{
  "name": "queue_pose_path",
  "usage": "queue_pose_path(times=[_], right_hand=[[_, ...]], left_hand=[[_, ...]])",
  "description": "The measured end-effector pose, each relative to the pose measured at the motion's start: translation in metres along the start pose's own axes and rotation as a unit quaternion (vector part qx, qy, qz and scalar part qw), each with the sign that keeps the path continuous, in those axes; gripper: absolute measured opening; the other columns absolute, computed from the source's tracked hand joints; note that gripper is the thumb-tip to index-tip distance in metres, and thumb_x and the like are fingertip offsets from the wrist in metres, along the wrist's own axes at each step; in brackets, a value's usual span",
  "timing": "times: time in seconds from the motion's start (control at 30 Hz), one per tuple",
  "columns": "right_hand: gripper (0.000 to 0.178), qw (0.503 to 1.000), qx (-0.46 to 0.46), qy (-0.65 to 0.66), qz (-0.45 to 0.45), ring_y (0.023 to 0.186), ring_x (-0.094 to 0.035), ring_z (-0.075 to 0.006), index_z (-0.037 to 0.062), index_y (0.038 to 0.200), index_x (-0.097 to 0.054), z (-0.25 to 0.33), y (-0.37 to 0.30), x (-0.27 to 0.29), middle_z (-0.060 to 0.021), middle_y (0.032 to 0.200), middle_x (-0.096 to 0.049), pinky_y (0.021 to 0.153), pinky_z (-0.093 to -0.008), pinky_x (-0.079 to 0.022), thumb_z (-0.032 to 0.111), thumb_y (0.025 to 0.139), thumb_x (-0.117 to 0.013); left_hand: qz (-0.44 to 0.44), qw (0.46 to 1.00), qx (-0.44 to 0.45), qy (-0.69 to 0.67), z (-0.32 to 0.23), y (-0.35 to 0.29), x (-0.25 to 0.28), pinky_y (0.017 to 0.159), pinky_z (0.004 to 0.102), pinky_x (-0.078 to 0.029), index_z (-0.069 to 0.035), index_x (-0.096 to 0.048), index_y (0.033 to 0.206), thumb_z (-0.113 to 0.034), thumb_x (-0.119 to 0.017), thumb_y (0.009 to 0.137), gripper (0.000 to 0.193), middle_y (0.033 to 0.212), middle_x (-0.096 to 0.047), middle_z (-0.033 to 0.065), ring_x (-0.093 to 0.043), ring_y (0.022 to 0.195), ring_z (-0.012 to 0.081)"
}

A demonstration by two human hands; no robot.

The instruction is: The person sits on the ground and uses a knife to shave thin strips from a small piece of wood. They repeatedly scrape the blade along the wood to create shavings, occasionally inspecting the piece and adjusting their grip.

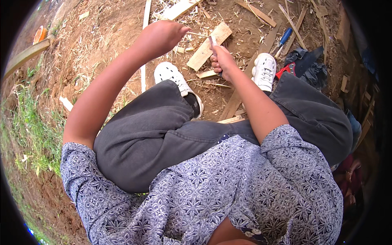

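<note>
I see left hand [161, 36] raised over bare dirt, fingers pinched on thin wooden sliver [198, 34], which points right toward blade. Right hand [222, 61] fisted round knife [212, 43], blade up, tip meeting sliver. Below hands: short plank [208, 47] on ground, white shoes [173, 77] either side, dark trousers. Blue-handled tool [283, 38] lies well right among wood scraps.
</note>
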State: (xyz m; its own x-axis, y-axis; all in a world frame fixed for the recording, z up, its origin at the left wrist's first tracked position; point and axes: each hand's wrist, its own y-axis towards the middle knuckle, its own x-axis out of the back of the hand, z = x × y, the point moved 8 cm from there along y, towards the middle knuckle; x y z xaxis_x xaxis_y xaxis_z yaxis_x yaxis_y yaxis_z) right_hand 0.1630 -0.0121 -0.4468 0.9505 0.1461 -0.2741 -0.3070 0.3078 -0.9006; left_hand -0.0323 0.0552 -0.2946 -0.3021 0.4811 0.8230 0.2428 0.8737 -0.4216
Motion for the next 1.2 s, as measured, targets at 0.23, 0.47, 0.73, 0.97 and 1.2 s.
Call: queue_pose_path(times=[0.23,0.47,0.73,0.97,1.2], right_hand=[[0.032,0.998,0.009,-0.057,-0.013,0.049,-0.030,-0.0035,0.0148,0.119,-0.048,0.003,-0.005,-0.005,0.0057,0.073,-0.041,0.041,-0.0222,-0.024,0.044,0.106,-0.046],[0.030,0.993,0.040,-0.101,-0.055,0.051,-0.033,-0.0045,0.0136,0.118,-0.049,0.007,-0.002,-0.001,0.0048,0.073,-0.044,0.043,-0.0229,-0.026,0.040,0.107,-0.042],[0.029,0.989,0.108,-0.061,-0.074,0.048,-0.035,-0.0048,0.0109,0.114,-0.050,0.026,0.006,0.011,0.0045,0.069,-0.044,0.042,-0.0235,-0.029,0.038,0.108,-0.043],[0.031,0.990,0.041,0.129,0.042,0.047,-0.032,-0.0046,0.0115,0.117,-0.050,0.022,-0.003,0.001,0.0070,0.064,-0.036,0.042,-0.0230,-0.028,0.041,0.109,-0.043],[0.034,0.975,0.174,-0.103,-0.095,0.050,-0.037,-0.0046,0.0109,0.124,-0.051,0.036,0.001,0.010,0.0057,0.067,-0.046,0.044,-0.0232,-0.032,0.041,0.108,-0.049]], left_hand=[[0.003,1.000,-0.001,0.000,-0.001,0.003,0.002,0.075,0.0498,-0.051,0.001,-0.064,0.083,-0.041,-0.042,0.109,0.054,0.075,-0.064,0.0199,-0.063,0.073,0.0378],[0.017,1.000,0.008,0.010,-0.005,-0.002,0.004,0.077,0.0490,-0.053,0.001,-0.064,0.085,-0.041,-0.042,0.109,0.052,0.079,-0.065,0.0197,-0.065,0.077,0.0377],[-0.012,0.998,0.002,0.069,-0.020,0.000,0.016,0.072,0.0493,-0.055,-0.003,-0.066,0.085,-0.040,-0.042,0.109,0.051,0.080,-0.068,0.0188,-0.068,0.076,0.0366],[0.002,0.996,0.043,0.079,-0.016,0.001,0.025,0.071,0.0489,-0.056,-0.004,-0.067,0.085,-0.041,-0.039,0.109,0.053,0.078,-0.069,0.0178,-0.069,0.074,0.0364],[0.023,0.998,0.013,0.065,-0.033,-0.001,0.007,0.072,0.0487,-0.056,-0.004,-0.067,0.084,-0.041,-0.040,0.109,0.052,0.079,-0.069,0.0178,-0.069,0.075,0.0366]])
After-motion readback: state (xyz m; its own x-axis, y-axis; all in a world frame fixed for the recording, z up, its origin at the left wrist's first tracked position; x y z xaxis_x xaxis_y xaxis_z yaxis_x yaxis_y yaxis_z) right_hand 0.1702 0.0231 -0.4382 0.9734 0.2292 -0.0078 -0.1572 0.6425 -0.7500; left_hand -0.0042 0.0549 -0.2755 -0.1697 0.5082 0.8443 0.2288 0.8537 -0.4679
